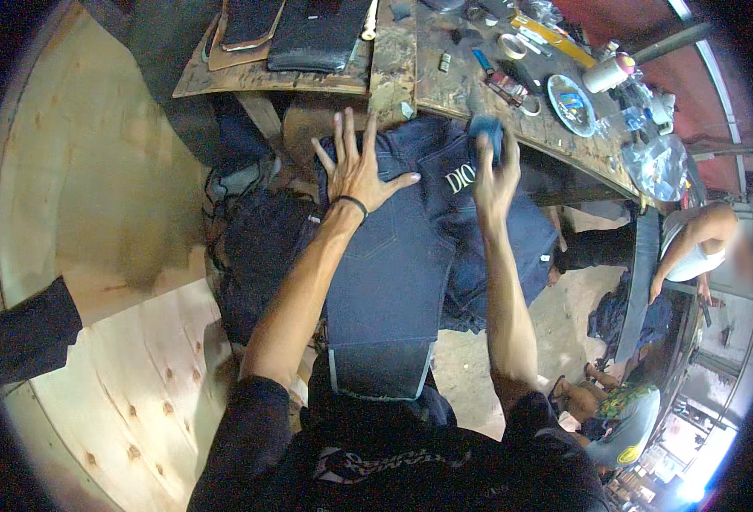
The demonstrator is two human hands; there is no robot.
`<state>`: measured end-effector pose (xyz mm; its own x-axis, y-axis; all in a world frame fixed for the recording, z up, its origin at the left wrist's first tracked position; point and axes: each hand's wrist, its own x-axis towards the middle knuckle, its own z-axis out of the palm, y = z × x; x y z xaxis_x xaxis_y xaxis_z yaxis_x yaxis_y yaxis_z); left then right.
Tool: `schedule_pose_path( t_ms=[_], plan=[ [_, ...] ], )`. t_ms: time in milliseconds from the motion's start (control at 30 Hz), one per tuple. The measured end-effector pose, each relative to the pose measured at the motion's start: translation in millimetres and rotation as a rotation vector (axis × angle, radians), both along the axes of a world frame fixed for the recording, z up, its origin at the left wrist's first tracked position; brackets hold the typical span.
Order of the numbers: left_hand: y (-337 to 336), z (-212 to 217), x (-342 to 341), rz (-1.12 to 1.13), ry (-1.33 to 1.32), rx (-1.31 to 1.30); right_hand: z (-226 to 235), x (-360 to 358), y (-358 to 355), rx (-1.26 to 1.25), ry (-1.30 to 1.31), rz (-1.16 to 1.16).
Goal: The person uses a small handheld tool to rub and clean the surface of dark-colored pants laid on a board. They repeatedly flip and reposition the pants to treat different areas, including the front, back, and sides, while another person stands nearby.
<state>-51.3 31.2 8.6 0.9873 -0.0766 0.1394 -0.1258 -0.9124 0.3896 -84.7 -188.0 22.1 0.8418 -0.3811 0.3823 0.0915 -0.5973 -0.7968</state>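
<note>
A dark blue denim garment (385, 294) with visible stitching is spread in front of me, one end against the workbench edge. Pale printed lettering marks its upper right part. My left hand (355, 166) lies on it with fingers spread, holding nothing, a dark band around the wrist. To the right, my right hand (498, 179) is closed around a small blue block (484, 130) at the garment's upper right, beside the lettering. Motion blurs these fingers, and whether the block is a brush or a sponge cannot be made out.
The worn wooden workbench (434, 78) carries stacked dark panels (321, 38), tape rolls (511, 46), a round dish (571, 107), a thread cone (609, 73) and a plastic bag (656, 166). Plywood (137, 401) stands left. Two people (692, 243) are at the right.
</note>
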Motion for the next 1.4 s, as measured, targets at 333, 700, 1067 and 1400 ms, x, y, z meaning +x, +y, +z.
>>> schedule_pose_path(
  t_ms=[333, 700, 1067, 1400],
  plan=[
    [-3, -16, 25, -0.010, 0.011, 0.102, -11, -49, 49, -0.481, 0.171, 0.506],
    [-4, -14, 23, -0.001, -0.044, -0.049, 31, -110, 49, -0.541, 0.357, 0.611],
    [2, -5, 24, -0.178, 0.086, -0.012, 19, -136, 81, -0.468, 0.396, 0.599],
    [-12, -6, 71, -0.444, -0.028, 0.012, 22, -119, 90, -0.521, 0.291, 0.612]
  ],
)
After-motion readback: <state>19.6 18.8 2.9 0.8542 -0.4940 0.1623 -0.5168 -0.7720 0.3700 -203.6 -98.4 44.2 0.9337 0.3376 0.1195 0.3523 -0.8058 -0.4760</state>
